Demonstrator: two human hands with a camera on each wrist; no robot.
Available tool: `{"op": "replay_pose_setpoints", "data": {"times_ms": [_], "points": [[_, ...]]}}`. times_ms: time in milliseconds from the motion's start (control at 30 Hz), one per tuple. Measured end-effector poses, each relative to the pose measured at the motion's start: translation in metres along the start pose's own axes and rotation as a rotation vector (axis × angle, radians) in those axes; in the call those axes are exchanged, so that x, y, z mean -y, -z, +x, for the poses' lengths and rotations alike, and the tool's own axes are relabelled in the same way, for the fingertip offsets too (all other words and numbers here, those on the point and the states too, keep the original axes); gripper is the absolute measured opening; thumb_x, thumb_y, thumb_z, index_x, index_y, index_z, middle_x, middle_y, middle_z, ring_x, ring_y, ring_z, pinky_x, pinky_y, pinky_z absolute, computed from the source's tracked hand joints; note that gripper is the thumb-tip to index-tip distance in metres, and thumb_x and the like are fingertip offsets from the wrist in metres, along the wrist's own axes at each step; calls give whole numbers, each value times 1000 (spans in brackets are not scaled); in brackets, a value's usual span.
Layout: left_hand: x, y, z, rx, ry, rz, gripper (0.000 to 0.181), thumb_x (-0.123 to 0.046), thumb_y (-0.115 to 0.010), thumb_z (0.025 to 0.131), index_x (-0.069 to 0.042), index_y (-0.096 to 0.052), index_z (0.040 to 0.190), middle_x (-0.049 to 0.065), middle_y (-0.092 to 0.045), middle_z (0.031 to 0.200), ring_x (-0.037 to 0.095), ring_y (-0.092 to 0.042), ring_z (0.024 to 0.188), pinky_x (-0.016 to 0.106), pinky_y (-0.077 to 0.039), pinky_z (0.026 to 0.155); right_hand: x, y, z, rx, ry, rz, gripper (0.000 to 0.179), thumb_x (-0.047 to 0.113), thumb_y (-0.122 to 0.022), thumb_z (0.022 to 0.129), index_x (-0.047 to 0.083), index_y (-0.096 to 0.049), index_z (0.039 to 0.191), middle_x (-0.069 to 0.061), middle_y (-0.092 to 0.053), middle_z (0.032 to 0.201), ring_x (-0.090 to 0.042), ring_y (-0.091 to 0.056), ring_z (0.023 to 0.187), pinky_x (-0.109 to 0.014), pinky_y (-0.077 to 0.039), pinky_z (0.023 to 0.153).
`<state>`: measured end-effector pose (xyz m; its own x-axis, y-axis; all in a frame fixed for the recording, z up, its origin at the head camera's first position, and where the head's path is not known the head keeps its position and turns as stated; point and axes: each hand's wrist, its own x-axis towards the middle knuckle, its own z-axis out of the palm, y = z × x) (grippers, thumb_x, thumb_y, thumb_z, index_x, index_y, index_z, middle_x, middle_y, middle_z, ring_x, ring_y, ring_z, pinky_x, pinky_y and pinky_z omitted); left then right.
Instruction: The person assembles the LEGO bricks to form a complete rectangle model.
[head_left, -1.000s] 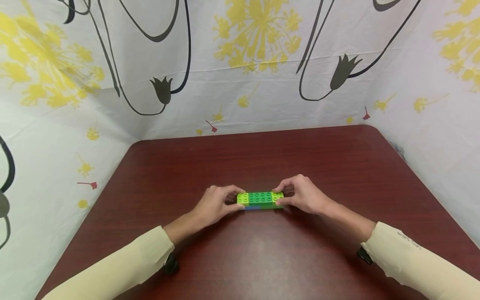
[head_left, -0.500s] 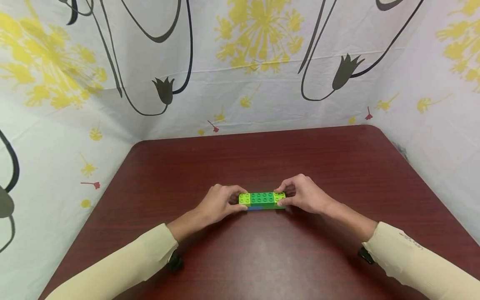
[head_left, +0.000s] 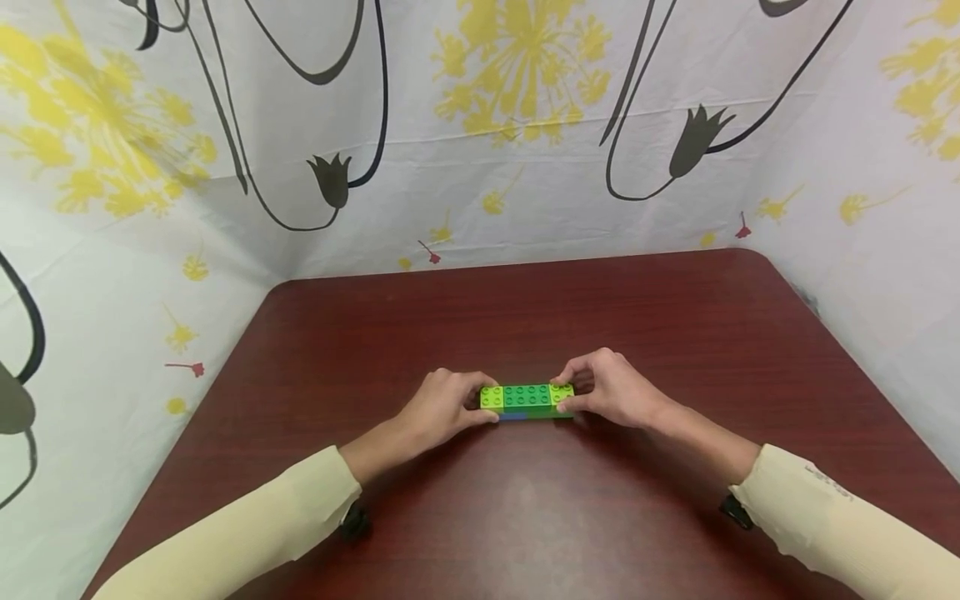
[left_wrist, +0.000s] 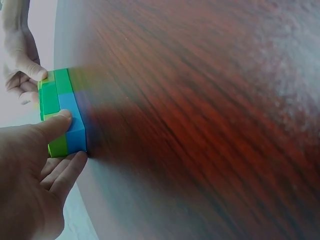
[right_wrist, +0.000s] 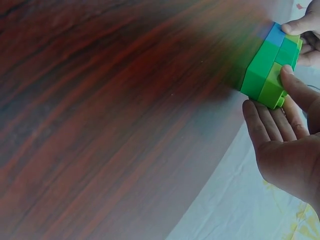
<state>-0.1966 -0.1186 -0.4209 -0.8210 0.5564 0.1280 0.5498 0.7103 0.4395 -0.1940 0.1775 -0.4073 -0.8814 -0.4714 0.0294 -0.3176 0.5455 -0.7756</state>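
A two-layer row of toy building blocks (head_left: 527,397) lies on the table between my hands. Its top layer has a green block in the middle and a lime block at each end. Below, a blue block (left_wrist: 75,125) sits on the left and a green block (right_wrist: 260,65) on the right. My left hand (head_left: 438,408) pinches the left end between thumb and fingers. At the opposite end, my right hand (head_left: 611,390) holds the lime block (right_wrist: 272,87) with its thumb on the near side. Fingers partly hide both ends.
The dark red-brown wooden table (head_left: 517,508) reflects light near its front. A white cloth (head_left: 480,192) printed with flowers hangs behind it and along both sides. Pale sleeves (head_left: 247,525) cover both forearms, with a dark band at each wrist.
The whole head view has shifted slightly, so table, blocks and hands appear a little further right. Both hands keep their hold on the block row, and the blocks look unchanged.
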Motion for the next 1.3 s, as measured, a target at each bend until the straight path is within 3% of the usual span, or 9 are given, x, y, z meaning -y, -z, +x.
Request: {"op": "replay_pose_setpoints", "data": {"times_ms": [300, 667, 867, 1067, 1300], "points": [[-3, -2, -1, -3, 8, 27, 43, -34, -89, 88, -12, -76, 123, -4, -77, 92, 3, -67, 78, 24, -56, 70, 0, -1, -1, -7, 18, -27, 22, 6, -90, 85, 7, -79, 104, -6, -79, 109, -24, -77, 103, -48, -60, 94], [-1, -6, -8, -19, -1, 55, 46, -37, -87, 90, -16, -74, 128, -3, -78, 112, 5, -68, 87, 28, -59, 80, 5, -8, -4, -3, 29, -60, 28, 8, -89, 88, 8, -72, 110, -3, -78, 106, -17, -75, 96, -35, -62, 82], [1, -4, -7, 0, -8, 12, 51, -40, -86, 90, -16, -72, 132, -3, -78, 117, 8, -73, 99, 31, -60, 87, 1, -7, -6, 8, 17, -61, 38, 10, -89, 88, 4, -75, 122, -8, -76, 115, -18, -74, 96, -34, -62, 82], [5, -3, -11, 19, 11, -69, 56, -39, -83, 95, -14, -67, 142, 1, -76, 126, 11, -74, 108, 35, -60, 93, -3, -4, -9, 5, 18, -62, 51, 11, -89, 88, -1, -71, 134, -15, -73, 129, -27, -75, 108, -41, -62, 89], [9, -1, -20, 4, 38, -149, 54, -34, -78, 99, -13, -64, 146, 3, -73, 133, 13, -73, 115, 37, -59, 98, -5, 0, -16, -18, 36, -44, 46, 12, -86, 91, 0, -71, 133, -12, -74, 127, -28, -74, 111, -44, -61, 93]]}}
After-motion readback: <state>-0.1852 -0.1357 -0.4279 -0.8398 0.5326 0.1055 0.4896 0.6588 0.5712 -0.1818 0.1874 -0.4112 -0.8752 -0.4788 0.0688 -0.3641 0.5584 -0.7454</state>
